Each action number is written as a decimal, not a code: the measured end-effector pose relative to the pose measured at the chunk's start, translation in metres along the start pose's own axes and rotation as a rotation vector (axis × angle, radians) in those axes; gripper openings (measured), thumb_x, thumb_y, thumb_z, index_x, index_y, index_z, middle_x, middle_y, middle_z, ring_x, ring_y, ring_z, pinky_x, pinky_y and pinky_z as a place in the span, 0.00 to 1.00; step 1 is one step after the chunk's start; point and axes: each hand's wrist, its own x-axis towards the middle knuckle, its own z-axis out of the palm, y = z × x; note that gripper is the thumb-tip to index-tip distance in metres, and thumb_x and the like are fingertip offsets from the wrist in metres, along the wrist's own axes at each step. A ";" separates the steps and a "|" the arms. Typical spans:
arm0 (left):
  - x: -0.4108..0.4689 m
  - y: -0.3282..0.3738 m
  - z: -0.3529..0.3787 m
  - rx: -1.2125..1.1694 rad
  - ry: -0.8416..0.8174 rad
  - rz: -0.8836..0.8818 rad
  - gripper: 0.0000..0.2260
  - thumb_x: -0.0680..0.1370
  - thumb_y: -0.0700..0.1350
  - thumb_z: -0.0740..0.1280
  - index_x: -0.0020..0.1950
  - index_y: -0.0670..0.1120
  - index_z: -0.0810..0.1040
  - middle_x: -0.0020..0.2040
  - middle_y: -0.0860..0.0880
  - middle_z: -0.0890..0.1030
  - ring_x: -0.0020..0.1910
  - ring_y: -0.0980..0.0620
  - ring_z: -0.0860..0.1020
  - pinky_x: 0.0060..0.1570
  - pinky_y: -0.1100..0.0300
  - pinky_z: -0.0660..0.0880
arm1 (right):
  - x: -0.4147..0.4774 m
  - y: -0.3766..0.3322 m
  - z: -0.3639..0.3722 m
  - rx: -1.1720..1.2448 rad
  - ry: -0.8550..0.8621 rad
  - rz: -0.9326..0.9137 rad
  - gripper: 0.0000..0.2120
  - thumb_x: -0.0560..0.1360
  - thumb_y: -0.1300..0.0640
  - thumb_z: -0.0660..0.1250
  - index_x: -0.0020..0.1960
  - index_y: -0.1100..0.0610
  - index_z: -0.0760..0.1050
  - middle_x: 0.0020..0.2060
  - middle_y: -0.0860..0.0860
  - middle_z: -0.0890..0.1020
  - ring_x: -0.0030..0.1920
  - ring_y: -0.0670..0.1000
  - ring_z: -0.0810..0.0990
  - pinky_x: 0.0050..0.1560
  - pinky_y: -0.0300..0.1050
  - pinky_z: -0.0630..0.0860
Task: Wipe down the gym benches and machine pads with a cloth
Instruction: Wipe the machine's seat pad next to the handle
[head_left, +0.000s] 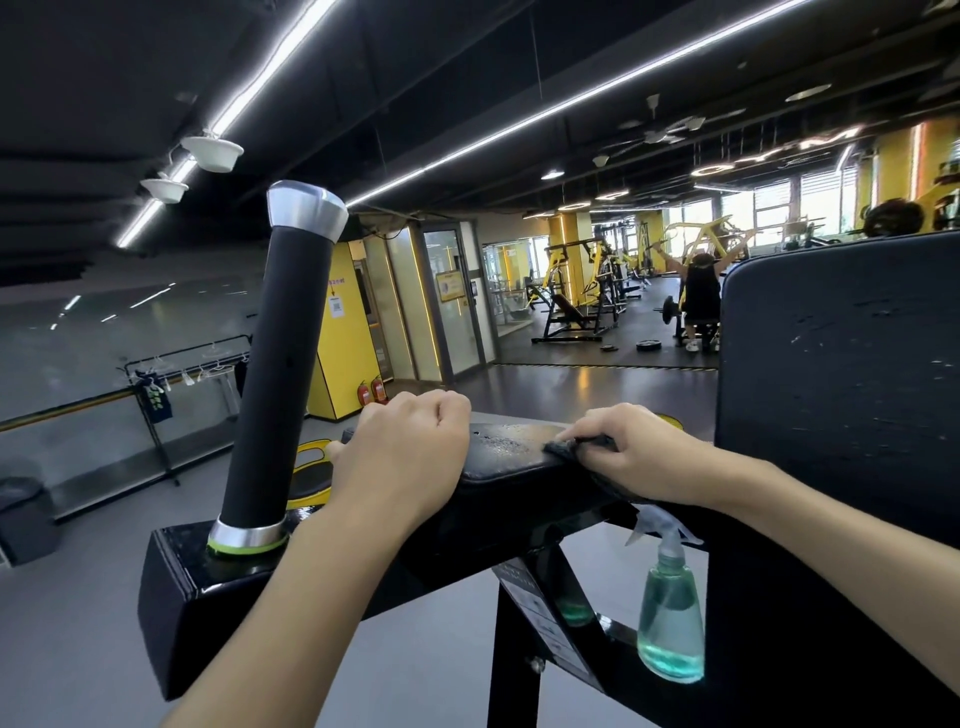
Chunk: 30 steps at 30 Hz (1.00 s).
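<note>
View from the head camera across a gym machine. A narrow black vinyl pad runs left to right in the near centre, mounted on a black steel frame; water droplets bead on its upper face between the two hands.

The left hand sits on the pad's left end, its fingers curled tightly over the top and the thumb lying against the end edge. The right hand rests on the pad's right part, its fingers bent down and bunched on a dark crumpled cloth, which it presses flat against the pad surface; the cloth's leading edge points left towards the droplets.

Just right of the right hand stands a large black upright pad with scuffed vinyl. To the left a black cylindrical handle with silver end caps rises, tilted, from the frame. A clear spray bottle of blue-green liquid hangs by its trigger from the frame below the right forearm.

Far field: yellow-framed weight machines, a seated person facing away at right, two red fire extinguishers by a yellow cabinet, and a black clothes rack at far left. White light strips cross the dark ceiling.
</note>
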 end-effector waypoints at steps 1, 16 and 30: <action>0.000 0.000 0.000 0.001 -0.005 0.000 0.18 0.85 0.49 0.47 0.60 0.56 0.76 0.64 0.51 0.75 0.65 0.47 0.67 0.66 0.38 0.62 | -0.002 0.003 0.000 0.016 0.006 0.006 0.15 0.78 0.62 0.61 0.56 0.49 0.82 0.49 0.42 0.84 0.48 0.42 0.79 0.49 0.31 0.72; 0.001 -0.002 0.000 -0.001 -0.020 0.011 0.18 0.84 0.50 0.45 0.60 0.56 0.75 0.62 0.52 0.74 0.61 0.49 0.66 0.66 0.37 0.62 | 0.018 0.008 -0.007 -0.126 -0.080 0.088 0.13 0.77 0.61 0.61 0.51 0.52 0.83 0.43 0.44 0.83 0.49 0.48 0.81 0.54 0.43 0.76; 0.002 -0.004 0.002 0.082 -0.006 0.034 0.17 0.85 0.45 0.45 0.63 0.55 0.72 0.64 0.50 0.73 0.65 0.47 0.67 0.65 0.36 0.64 | 0.044 -0.004 -0.007 -0.059 -0.174 0.010 0.14 0.77 0.62 0.61 0.53 0.51 0.83 0.44 0.41 0.82 0.45 0.42 0.79 0.50 0.37 0.73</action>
